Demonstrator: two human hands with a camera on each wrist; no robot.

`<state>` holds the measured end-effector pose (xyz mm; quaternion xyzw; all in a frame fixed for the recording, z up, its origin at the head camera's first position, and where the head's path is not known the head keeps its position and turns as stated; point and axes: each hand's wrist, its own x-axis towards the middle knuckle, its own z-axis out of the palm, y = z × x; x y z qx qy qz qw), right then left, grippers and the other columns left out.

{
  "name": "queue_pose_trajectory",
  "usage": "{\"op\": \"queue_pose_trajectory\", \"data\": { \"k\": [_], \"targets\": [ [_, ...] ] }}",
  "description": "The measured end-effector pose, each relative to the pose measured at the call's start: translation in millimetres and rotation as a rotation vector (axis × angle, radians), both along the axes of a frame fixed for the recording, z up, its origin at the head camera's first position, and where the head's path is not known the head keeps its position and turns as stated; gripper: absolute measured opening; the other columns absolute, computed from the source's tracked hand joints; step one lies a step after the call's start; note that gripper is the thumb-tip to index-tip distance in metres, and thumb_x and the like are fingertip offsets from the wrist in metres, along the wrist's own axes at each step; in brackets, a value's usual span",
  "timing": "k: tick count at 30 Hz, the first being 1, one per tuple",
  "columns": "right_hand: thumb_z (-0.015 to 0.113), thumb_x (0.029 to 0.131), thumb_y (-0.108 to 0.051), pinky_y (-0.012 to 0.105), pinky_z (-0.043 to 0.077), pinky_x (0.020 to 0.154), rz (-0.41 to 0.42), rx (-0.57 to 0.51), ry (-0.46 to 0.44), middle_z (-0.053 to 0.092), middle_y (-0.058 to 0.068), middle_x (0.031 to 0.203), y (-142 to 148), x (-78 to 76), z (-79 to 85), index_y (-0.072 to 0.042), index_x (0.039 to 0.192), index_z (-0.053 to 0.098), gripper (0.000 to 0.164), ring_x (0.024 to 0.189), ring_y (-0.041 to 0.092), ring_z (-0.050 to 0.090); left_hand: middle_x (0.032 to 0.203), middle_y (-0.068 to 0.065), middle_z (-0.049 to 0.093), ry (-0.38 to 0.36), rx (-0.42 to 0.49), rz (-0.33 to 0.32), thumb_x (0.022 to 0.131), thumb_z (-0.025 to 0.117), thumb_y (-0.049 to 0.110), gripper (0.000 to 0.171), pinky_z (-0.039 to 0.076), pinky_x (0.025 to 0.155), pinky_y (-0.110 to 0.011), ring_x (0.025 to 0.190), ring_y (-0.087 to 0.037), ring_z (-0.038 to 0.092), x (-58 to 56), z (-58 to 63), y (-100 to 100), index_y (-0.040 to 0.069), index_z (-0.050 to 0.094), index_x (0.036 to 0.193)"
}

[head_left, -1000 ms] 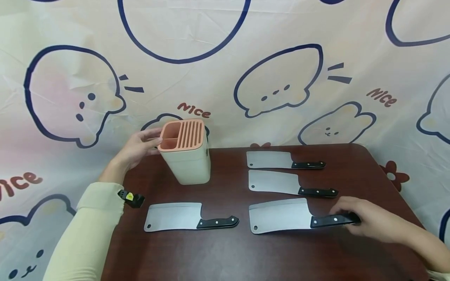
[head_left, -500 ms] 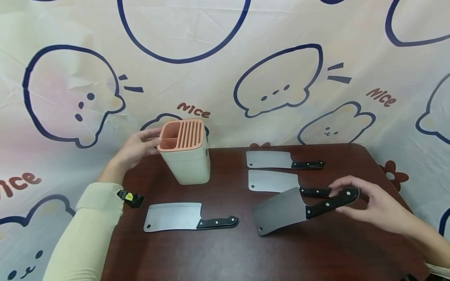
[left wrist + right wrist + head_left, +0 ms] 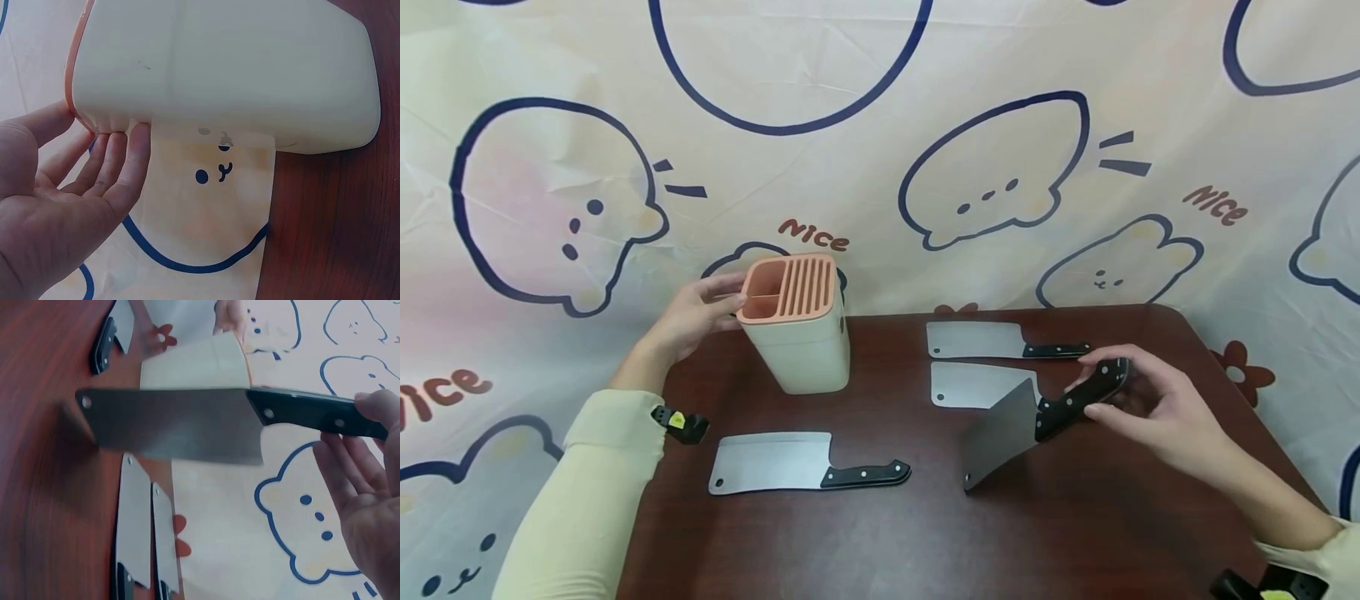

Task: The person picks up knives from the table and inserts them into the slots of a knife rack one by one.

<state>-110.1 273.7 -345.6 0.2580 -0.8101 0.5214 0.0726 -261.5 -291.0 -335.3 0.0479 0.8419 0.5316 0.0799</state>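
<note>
My right hand [image 3: 1165, 408] pinches the black handle [image 3: 306, 414] of a cleaver [image 3: 1003, 433] between thumb and fingers. Its wide steel blade [image 3: 175, 425] is raised off the table at the handle side and slants down to the left, the lower corner close over the tabletop. At the back left stands a cream knife holder [image 3: 797, 354] with a salmon slotted top [image 3: 805, 287] and two open compartments. Fairly straight fingers of my left hand [image 3: 692, 317] rest against its left side near the rim; the left wrist view shows the fingertips [image 3: 140, 134] touching the wall [image 3: 219, 69].
Two more cleavers lie at the back right, one farther [image 3: 973, 340] and one nearer [image 3: 973, 385], the nearer partly behind the held one. Another cleaver [image 3: 771, 462] lies front left on the dark wooden table [image 3: 865, 542]. A patterned cloth [image 3: 850, 183] hangs behind.
The right hand has lifted the front right cleaver by its handle, moved it up and away, and tilted its blade downward. The left hand and the knife holder have stayed put.
</note>
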Motion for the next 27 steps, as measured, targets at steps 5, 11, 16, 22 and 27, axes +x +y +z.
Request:
{"op": "queue_pose_trajectory", "data": {
  "k": [5,11,16,22,27],
  "targets": [
    [0.07,0.082,0.022,0.018,0.057,0.08,-0.003,-0.098,0.032,0.069,0.006,0.11,-9.3,-4.4,8.6,0.004,0.137,0.055,0.06,0.09,0.014,0.071,0.157,-0.017,0.041,0.031,-0.011,0.005,0.104,0.059,0.032,0.064,0.051,0.1,-0.037,0.134,-0.036,0.052,0.3,-0.5,1.2,0.01,0.035,0.159],
    [0.07,0.082,0.021,0.017,0.057,0.078,-0.064,-0.03,0.076,0.068,0.002,0.109,-15.3,-8.6,25.4,-0.001,0.141,0.056,0.064,0.085,0.011,0.069,0.159,-0.015,0.039,0.059,-0.06,0.038,0.105,0.055,0.039,0.064,0.045,0.108,-0.046,0.136,-0.035,0.05,3.9,4.6,2.4,0.011,0.034,0.159],
    [0.071,0.083,0.019,0.015,0.055,0.08,-0.09,0.024,0.107,0.066,0.001,0.113,-19.2,-13.5,44.1,-0.005,0.144,0.055,0.068,0.085,0.011,0.067,0.156,-0.017,0.042,0.145,-0.071,0.112,0.107,0.051,0.038,0.06,0.04,0.113,-0.05,0.133,-0.031,0.051,7.6,19.3,3.8,0.006,0.037,0.156],
    [0.07,0.084,0.018,0.015,0.056,0.08,-0.074,0.003,0.133,0.066,0.003,0.112,-23.6,-23.0,64.0,-0.006,0.144,0.055,0.067,0.086,0.011,0.069,0.141,-0.013,0.055,0.309,-0.032,0.192,0.106,0.055,0.034,0.049,0.052,0.094,-0.018,0.118,-0.011,0.06,9.9,37.9,11.3,0.005,0.052,0.145],
    [0.068,0.085,0.017,0.016,0.055,0.086,-0.044,-0.057,0.105,0.067,0.005,0.118,-31.6,-30.5,77.4,-0.005,0.143,0.056,0.064,0.096,0.011,0.071,0.142,-0.014,0.057,0.333,-0.054,0.13,0.105,0.057,0.034,0.047,0.049,0.105,-0.033,0.117,-0.011,0.062,21.2,54.3,27.9,0.008,0.054,0.145]
  ]
}}
